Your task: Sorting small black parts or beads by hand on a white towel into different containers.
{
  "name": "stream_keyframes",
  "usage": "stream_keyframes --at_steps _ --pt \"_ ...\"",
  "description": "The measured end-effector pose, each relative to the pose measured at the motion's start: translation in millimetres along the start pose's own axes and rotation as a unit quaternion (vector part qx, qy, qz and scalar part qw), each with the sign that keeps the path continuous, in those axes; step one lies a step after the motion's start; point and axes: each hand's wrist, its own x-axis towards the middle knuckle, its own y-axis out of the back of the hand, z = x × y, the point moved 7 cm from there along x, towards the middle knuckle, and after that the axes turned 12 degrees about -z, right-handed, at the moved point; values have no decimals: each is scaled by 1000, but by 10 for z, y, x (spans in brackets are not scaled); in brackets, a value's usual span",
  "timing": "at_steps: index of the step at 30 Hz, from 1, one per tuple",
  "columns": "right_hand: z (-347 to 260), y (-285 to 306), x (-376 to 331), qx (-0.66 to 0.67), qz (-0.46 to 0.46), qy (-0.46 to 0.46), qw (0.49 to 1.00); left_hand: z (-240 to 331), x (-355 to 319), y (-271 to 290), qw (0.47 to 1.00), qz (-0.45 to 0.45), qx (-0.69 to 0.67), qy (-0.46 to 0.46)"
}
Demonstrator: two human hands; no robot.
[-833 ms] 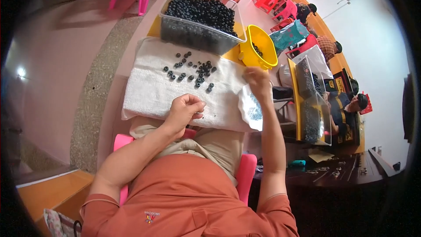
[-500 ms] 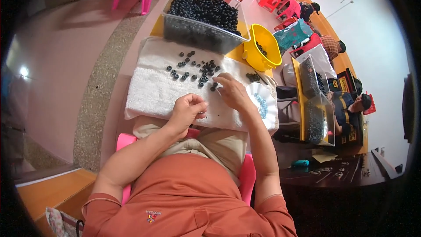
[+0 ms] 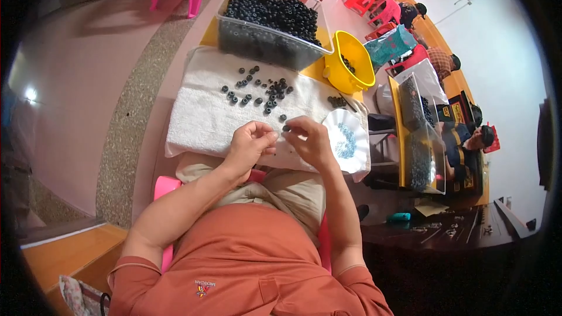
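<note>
My right hand (image 3: 311, 143) pinches a black bead (image 3: 286, 128) between thumb and fingertips. Close beside it, my left hand (image 3: 252, 143) is closed in a pinch; what it holds is too small to make out. Both hands hover over the near part of a white towel (image 3: 199, 126). Loose round black beads with holes (image 3: 269, 105) lie scattered on the towel beyond my fingers. To the right of my right hand sits a white scalloped dish (image 3: 362, 162) with small pale blue pieces (image 3: 346, 139) in it.
A clear plastic bin (image 3: 263, 47) full of black beads stands behind the towel. Next to it is a yellow basket (image 3: 348, 82) with some beads. A small dark cluster (image 3: 336, 102) lies near the dish. Further right, clear bins (image 3: 424, 155) stand on another table, where people sit.
My right hand has drawn back from the scattered beads toward my left hand, now with a black bead at its fingertips. My left hand stays nearly in place.
</note>
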Motion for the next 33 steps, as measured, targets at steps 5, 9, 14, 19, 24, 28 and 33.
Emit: stream_keyframes --at_steps 5,9,14,19,24,28,33 --pt "-187 -126 -138 -17 -12 75 997 10 2 -66 998 -37 42 -26" --pt "-183 -138 -162 -17 -18 70 997 16 2 -67 998 -52 38 -18" --pt "-201 -156 -171 5 -21 63 998 29 -4 -75 998 -56 38 -4" --pt "-10 -188 -192 122 -31 31 992 42 3 -68 997 -59 34 20" --pt "51 -184 -211 205 -17 60 977 9 18 -66 997 -63 19 34" --pt "90 -176 -213 240 -10 52 969 -7 13 -104 996 -76 -16 43" --pt "85 -159 -229 257 -3 51 965 23 -5 -141 995 -85 -30 49"
